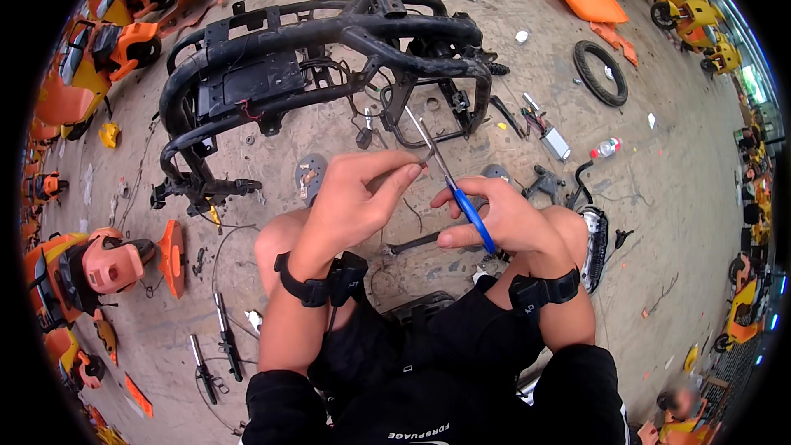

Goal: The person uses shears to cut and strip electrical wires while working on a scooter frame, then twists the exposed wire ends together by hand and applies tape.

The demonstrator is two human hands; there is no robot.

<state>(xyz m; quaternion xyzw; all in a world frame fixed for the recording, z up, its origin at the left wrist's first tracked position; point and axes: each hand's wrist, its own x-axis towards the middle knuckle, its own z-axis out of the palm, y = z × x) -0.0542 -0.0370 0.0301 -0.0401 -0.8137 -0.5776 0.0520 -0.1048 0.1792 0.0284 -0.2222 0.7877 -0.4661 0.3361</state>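
Observation:
My left hand [362,194] is closed, thumb and forefinger pinching a thin dark cable [430,148] that loops down from the vehicle frame. Scissors [473,218] with blue handles are in my right hand [507,218], fingers at the handle loops. Their metal blades point up and away, crossing beside the cable close to my left fingertips. Whether the blades touch the cable, I cannot tell. Beyond both hands lies the bare black tubular frame [288,37], with wires hanging from it and a dark flat panel inside.
A loose tyre [600,73], a silver box with wires [554,145] and a plastic bottle [606,147] lie to the right. Shock absorbers [227,338] and an orange panel [171,258] are at left. Orange and yellow scooters [103,259] line both sides. A person [681,398] is at lower right.

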